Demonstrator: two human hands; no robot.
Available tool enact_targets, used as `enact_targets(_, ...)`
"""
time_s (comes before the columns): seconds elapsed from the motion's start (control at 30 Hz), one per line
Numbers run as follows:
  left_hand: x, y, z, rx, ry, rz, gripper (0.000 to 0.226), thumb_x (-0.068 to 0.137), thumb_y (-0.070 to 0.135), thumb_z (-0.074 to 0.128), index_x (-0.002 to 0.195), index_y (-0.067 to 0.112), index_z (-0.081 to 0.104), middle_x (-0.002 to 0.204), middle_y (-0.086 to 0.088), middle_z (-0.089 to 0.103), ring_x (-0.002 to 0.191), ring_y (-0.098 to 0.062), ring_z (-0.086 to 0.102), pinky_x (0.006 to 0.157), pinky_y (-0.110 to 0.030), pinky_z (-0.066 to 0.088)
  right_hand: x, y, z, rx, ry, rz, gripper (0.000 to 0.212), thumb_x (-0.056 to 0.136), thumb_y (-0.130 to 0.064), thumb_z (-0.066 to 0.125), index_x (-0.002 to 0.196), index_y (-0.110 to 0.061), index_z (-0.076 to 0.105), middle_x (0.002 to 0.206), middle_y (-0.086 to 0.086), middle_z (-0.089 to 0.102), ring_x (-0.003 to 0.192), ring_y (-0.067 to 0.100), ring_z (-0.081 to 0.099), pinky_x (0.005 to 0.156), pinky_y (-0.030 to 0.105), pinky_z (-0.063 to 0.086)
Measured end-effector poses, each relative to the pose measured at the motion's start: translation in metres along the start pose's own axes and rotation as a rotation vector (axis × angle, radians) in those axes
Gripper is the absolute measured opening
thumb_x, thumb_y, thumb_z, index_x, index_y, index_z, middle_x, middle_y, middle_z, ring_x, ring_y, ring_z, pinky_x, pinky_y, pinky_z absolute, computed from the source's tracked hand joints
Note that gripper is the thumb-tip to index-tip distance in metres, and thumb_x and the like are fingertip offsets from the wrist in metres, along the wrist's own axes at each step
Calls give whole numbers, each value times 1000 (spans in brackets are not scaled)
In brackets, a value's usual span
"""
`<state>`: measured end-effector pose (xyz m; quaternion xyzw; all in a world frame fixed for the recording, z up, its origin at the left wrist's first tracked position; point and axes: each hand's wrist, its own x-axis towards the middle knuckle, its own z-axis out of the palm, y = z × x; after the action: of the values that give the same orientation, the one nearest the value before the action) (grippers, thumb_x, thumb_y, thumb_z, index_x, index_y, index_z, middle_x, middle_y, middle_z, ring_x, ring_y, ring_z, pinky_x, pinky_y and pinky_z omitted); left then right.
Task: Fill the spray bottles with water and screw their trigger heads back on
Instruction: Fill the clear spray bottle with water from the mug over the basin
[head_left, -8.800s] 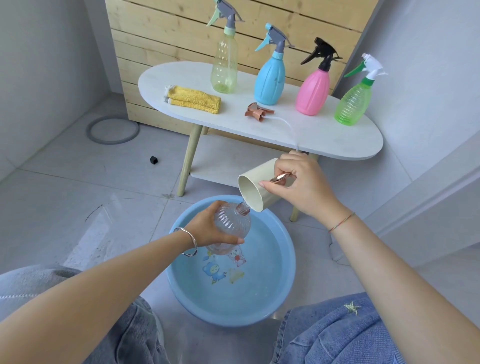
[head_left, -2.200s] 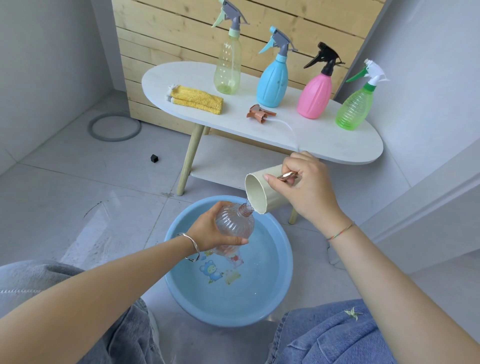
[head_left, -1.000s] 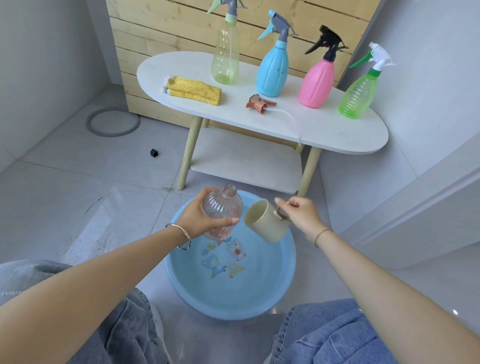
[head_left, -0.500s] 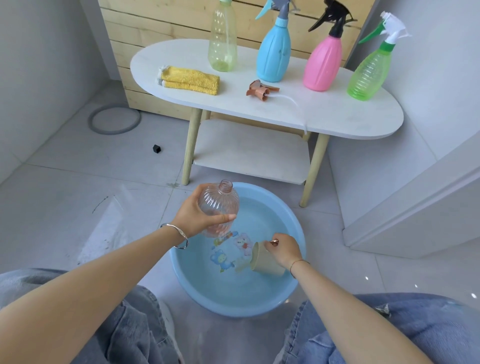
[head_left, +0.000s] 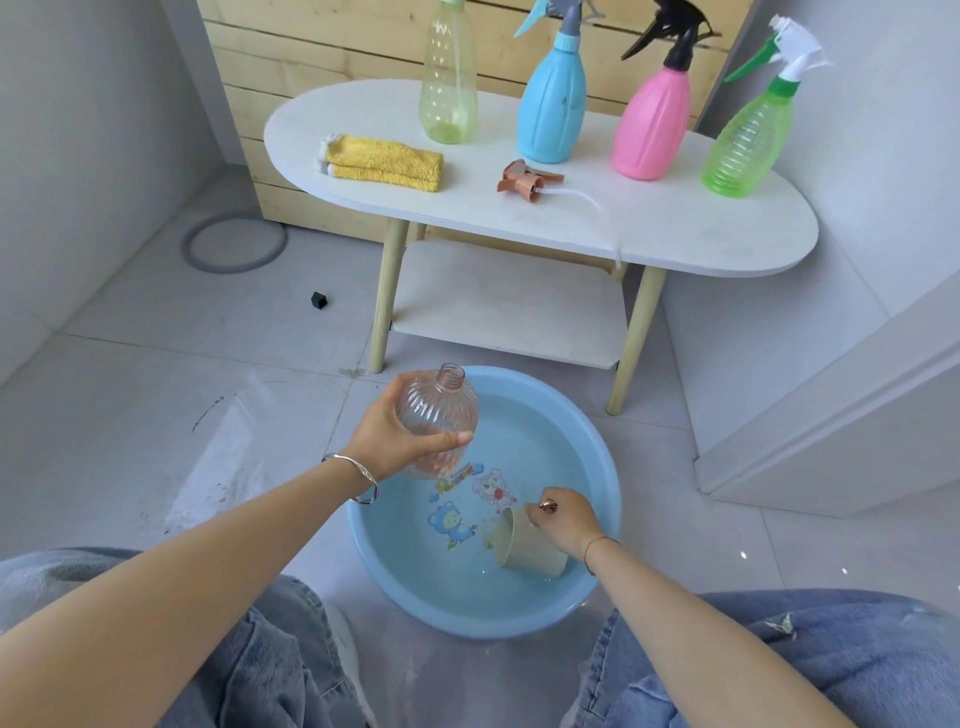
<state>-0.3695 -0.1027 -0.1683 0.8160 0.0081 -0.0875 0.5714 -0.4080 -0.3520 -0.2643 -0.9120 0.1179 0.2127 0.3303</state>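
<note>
Left grip (head_left: 387, 439) holds clear bottle (head_left: 437, 418) over basin (head_left: 582, 441); right grip (head_left: 563, 519) holds cup (head_left: 530, 552) inside.

Folded yellow cloth (head_left: 382, 162) lies at the left end of the white counter (head_left: 675, 234), with a slatted wooden panel (head_left: 337, 52) behind. On the floor tiles sit a gray ring (head_left: 232, 268) and, nearer, a small black block (head_left: 319, 300).

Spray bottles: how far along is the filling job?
Done: blue bottle, pink bottle and green bottle wear heads; fill levels unclear. In hand: left hand holds the headless clear bottle, right hand dips the cup in the basin. Left: fill it, screw on the trigger head from the table.
</note>
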Motion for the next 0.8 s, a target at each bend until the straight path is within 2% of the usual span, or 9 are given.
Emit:
enact_targets(0.17,0,2,0,-15,27,0,101,37,63,87,125,29,50,122,11,58,115,-9,53,97,-24,40,-7,-7,-11,265,89,102,35,76,-13,62,52,-15,37,57,2,39,56,17,35,52,24,29)
enact_targets(0.3,0,4,0,-30,50,-4,91,46,47,91,125,29,49,120,10,57,114,-9,51,94,-22,37,-12,-16,-23,424,164,86,42,79,-8,61,52,-18,30,47,-7,28,53,14,25,45,19,22)
enact_targets(0.37,0,4,-1,-51,54,0,86,46,45,92,120,32,50,115,16,57,112,-7,52,92,-19,38,-14,-23,-32,479,216,73,43,80,-7,61,52,-19,29,44,-11,24,52,13,22,41,19,19)
enact_targets(0.47,-2,6,0,-71,59,0,84,46,45,93,117,36,49,112,22,55,111,-5,52,89,-17,38,-17,-36,-51,543,271,51,41,79,-8,62,54,-18,32,49,-7,24,48,9,21,40,19,17)
enact_targets(0.53,-3,9,0,-82,71,12,77,52,37,91,116,34,49,110,22,55,110,-6,52,91,-21,38,-17,-43,-66,599,305,33,35,81,-10,63,59,-17,37,54,-4,26,52,10,23,43,20,20)
enact_targets(0.6,-4,11,0,-89,73,25,75,55,33,91,117,33,49,110,23,54,109,-5,52,92,-21,37,-18,-52,-83,649,336,6,24,81,-15,65,66,-13,46,61,2,27,62,15,26,52,27,21)
enact_targets(0.67,-5,12,1,-95,63,34,80,51,38,91,119,31,50,112,21,55,111,-6,52,94,-22,38,-20,-61,-99,699,358,-20,19,77,-22,68,73,-12,52,70,5,32,69,18,28,57,31,20)
enact_targets(0.8,-6,15,1,-102,52,41,95,37,57,90,119,32,51,114,19,58,112,-6,53,96,-24,40,-25,-80,-131,780,362,-87,13,82,-20,68,74,-12,61,79,5,46,72,16,41,64,24,33)
